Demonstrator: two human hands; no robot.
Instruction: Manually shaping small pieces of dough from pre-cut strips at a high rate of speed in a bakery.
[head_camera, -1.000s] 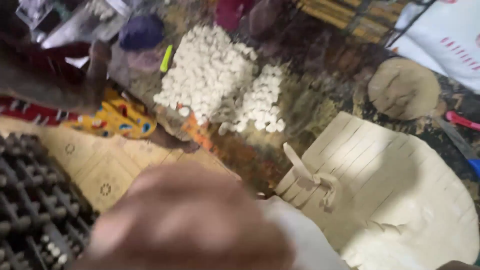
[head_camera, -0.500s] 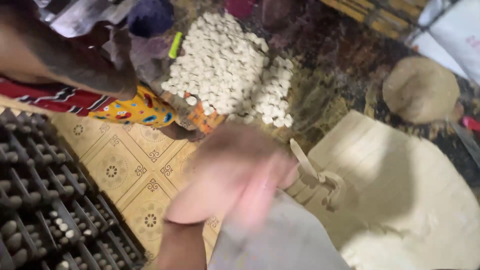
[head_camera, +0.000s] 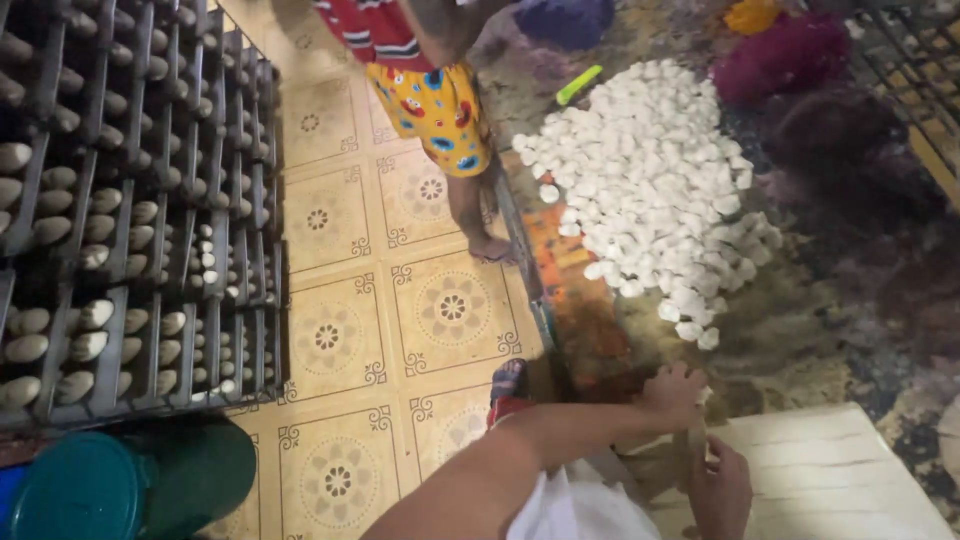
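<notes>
My left hand (head_camera: 672, 392) reaches in from the bottom centre, its fingers curled over the top of a wooden handle (head_camera: 692, 445) at the edge of a pale wooden board (head_camera: 830, 470). My right hand (head_camera: 722, 488) is just below, against the same handle; its grip is hidden. A big pile of small white dough pieces (head_camera: 650, 170) lies on the dark worktop above both hands. A white cloth (head_camera: 580, 512) covers my lap under the left arm.
Dark racks (head_camera: 120, 200) filled with pale oval pieces stand at the left on the patterned tile floor (head_camera: 330, 335). A green lidded bucket (head_camera: 95, 492) is at the bottom left. Another person in colourful shorts (head_camera: 435, 105) stands by the worktop, foot (head_camera: 490, 246) on the tiles.
The view has swung left and now takes in the racks and floor. My left hand, which was blurred and close to the camera, has settled on the wooden handle at the board's edge.
</notes>
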